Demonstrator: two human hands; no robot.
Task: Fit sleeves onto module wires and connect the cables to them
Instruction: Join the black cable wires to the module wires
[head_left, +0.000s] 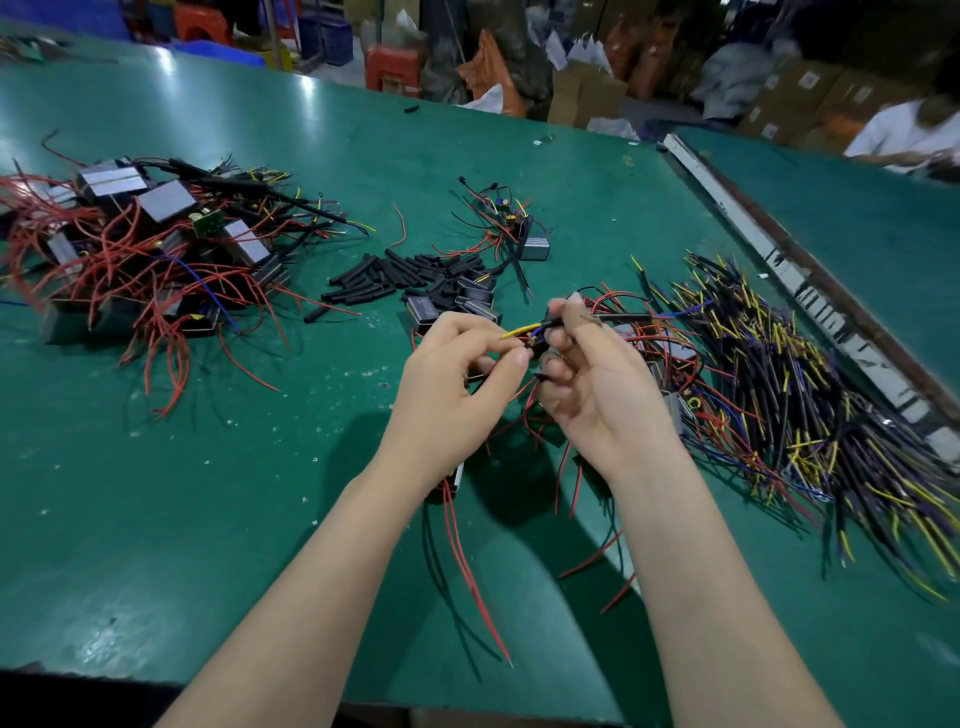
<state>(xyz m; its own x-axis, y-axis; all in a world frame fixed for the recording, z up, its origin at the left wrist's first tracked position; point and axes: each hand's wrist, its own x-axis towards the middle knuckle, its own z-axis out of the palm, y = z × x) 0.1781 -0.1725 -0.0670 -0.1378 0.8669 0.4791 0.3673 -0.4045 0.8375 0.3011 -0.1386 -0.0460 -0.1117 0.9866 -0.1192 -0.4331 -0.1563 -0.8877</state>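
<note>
Left hand (457, 364): fingers curled, thumb and forefinger pinching wire ends at the joint; held raised above the bench, likely so both hands can work the join in free air.
Right hand (597, 384): fingers curled, fingertips (563, 317) pinching a black cable (553, 325) whose yellow core (517, 331) points to 9 o'clock, towards the left hand; apparently being lined up for connecting.
Module (453, 480): hangs under the left wrist, mostly hidden; its red wires (475, 577) trail to 6 o'clock across the bench.
Sleeves (405, 278): loose black heap at 11 o'clock from the hands, near, presumably kept within easy reach. Whether one is already on the held wire cannot be told.
Cables (789, 395): large black, yellow and blue bundle at 3 o'clock, just beside the right hand; seemingly the supply stock.
Bare modules (670, 358): small cluster with red wires between right hand and cables.
Pile (145, 244): modules and red wires at 10 o'clock, well apart; finished or not, cannot tell.
Bench (208, 493): green mat bearing all of it.
</note>
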